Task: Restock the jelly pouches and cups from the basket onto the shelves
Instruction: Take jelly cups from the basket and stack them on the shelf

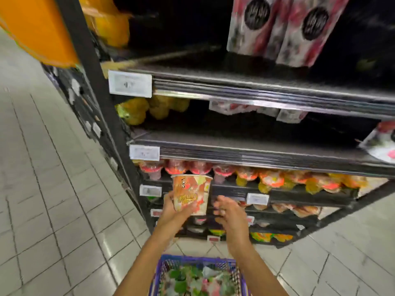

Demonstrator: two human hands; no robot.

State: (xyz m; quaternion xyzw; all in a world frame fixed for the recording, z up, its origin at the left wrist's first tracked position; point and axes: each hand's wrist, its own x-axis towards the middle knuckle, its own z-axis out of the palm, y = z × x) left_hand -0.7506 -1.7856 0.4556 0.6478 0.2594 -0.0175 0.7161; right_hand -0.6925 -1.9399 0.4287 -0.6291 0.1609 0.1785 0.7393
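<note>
My left hand (174, 207) grips a tall orange-and-cream jelly cup (191, 194) from below and holds it upright in front of the lower shelves. My right hand (227, 211) hovers just right of the cup with its fingers spread and holds nothing. Below my forearms, the blue basket (162, 261) on the floor holds several green, white and pink pouches. Rows of red and orange jelly cups (269, 181) line the shelf behind the held cup.
The black shelf unit (256, 150) rises ahead, with white price tags (130, 83) on its edges. Pink-and-white pouches (288, 30) stand on the top shelf, yellow packs (136, 111) on the one below. Grey floor tiles (53, 189) stretch to the left.
</note>
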